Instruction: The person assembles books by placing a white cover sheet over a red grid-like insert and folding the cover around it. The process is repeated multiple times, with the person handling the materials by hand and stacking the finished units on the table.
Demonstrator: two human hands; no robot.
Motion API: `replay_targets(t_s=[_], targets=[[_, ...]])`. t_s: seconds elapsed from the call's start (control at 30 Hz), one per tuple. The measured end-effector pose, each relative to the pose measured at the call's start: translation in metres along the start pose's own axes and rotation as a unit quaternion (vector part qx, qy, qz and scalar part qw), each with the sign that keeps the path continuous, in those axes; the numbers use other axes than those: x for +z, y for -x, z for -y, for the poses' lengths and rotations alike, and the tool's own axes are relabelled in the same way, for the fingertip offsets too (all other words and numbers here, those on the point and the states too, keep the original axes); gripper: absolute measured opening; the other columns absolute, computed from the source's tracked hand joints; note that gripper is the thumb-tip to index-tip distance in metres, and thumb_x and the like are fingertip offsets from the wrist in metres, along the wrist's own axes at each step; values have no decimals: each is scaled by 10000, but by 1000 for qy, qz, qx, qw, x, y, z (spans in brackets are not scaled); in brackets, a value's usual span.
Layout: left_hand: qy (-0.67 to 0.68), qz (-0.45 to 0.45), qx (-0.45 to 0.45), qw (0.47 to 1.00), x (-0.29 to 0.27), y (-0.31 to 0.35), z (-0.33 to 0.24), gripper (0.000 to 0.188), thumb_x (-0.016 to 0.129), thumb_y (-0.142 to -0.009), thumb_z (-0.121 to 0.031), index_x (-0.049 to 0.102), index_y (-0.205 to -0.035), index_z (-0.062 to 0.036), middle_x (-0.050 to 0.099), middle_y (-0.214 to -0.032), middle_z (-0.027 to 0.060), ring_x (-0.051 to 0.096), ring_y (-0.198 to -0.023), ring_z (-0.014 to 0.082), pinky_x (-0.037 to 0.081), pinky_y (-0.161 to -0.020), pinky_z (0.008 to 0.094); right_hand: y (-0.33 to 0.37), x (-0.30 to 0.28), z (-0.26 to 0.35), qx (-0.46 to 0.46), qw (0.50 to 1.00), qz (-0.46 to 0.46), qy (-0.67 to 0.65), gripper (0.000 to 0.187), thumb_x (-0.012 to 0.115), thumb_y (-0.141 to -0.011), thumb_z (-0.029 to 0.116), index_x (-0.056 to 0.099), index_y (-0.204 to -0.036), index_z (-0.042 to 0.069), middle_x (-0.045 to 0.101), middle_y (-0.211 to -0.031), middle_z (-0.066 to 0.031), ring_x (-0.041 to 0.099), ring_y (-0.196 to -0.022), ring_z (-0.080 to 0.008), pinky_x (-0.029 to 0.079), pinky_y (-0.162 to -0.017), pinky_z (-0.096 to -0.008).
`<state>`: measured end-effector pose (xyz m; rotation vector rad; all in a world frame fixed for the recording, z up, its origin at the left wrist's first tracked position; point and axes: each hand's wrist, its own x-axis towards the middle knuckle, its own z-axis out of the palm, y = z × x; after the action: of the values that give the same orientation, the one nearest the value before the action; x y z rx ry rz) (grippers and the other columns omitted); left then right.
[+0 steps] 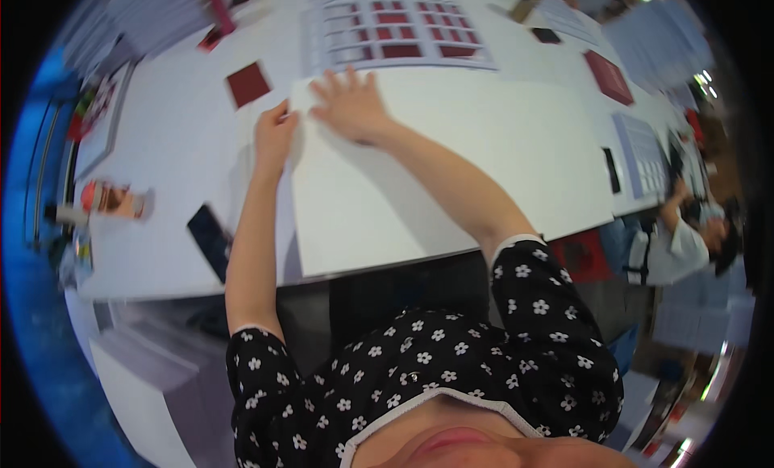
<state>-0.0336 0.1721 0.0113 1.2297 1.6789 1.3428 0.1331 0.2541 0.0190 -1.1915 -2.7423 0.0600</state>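
Observation:
A large white board or sheet (484,162) lies on the white table in front of me. My right hand (352,107) rests flat on its far left part, fingers spread and nothing in them. Just beside the board's left edge, my left hand (276,137) is closed, thumb against curled fingers. Whatever it may hold is too small to make out. Beyond my hands lies a white panel with grid-like openings (401,63), dark red showing through them. A dark red square piece (247,84) is a little past my left hand.
Left of my forearm lie a black phone (209,241) and a cup-like orange and brown item (113,199). A dark red box (608,78), another phone (611,170) and stacked pale sheets (657,45) stand to the right. Another person (677,246) sits at the right.

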Motion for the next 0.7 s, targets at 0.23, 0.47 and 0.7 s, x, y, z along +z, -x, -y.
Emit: replay_targets(t_s=[0.23,0.47,0.7], targets=[[37,-35,2,999,6,76,7,479,605,-953,-184,513,-1381,12,568,-1328,174,557,-1193,228,455,-978,313,5,-4,5,10,1000,-9,27,588,302,-1022,522,253,-1553,275,174,-1633,-80,111,-1497,-390,93,-1175,-607],[50,34,4,998,8,62,12,461,476,-983,-125,473,-1431,-16,555,-1381,113,525,-1232,171,406,-1036,287,3,0,5,-38,999,-23,17,583,385,-993,504,365,-1510,233,281,-1590,-148,221,-1438,-496,199,-1074,-726],[15,76,-55,996,8,-5,3,462,428,-1015,-184,452,-1443,-11,560,-1369,110,535,-1223,194,413,-1027,308,17,-27,6,-36,997,28,-55,585,301,-1028,478,316,-1534,185,211,-1616,-132,130,-1491,-402,102,-1164,-625]])
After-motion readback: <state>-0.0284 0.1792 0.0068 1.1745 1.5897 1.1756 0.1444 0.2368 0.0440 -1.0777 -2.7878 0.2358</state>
